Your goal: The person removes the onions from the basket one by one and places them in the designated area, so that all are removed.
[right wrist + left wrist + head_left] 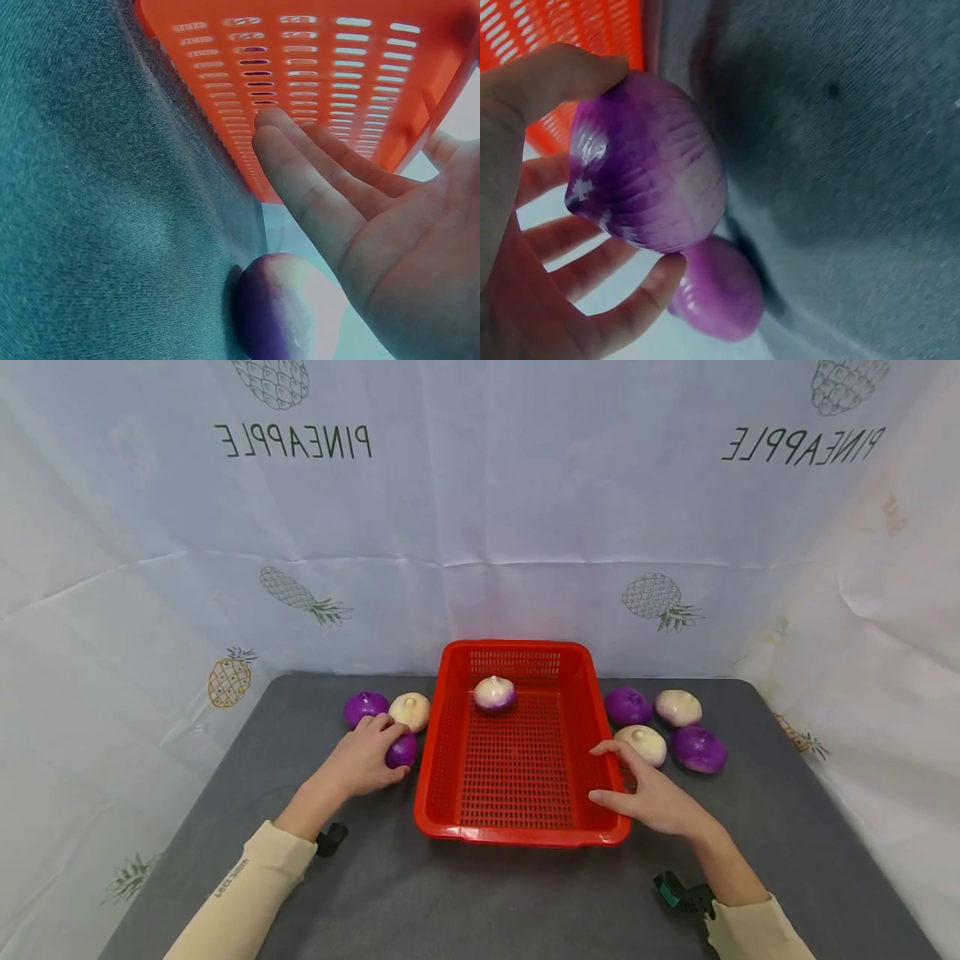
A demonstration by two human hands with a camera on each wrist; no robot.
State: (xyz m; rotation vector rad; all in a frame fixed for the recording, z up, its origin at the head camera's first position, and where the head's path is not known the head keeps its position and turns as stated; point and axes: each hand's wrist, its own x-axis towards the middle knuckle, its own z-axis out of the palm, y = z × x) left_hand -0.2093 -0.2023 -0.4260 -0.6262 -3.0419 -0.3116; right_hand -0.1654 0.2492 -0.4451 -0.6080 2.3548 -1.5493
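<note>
My left hand (363, 760) grips a purple onion (649, 165) at the left side of the red basket (517, 837), thumb on one side and fingers on the other. A second purple onion (365, 707) and a cream-white onion (410, 711) lie beside that hand. My right hand (654, 793) holds the basket's right rim, with thumb and index finger over the inside. Its other fingers (307, 187) stretch along the slotted outer wall in the right wrist view. A white-and-purple onion (495, 693) sits inside, near the basket's far left corner.
Right of the basket lie two purple onions (628, 706) and two cream-white onions (678, 707). The dark grey table (480, 902) ends at a white curtain (480, 510) with pineapple prints. Black wrist devices (681, 893) show by both sleeves.
</note>
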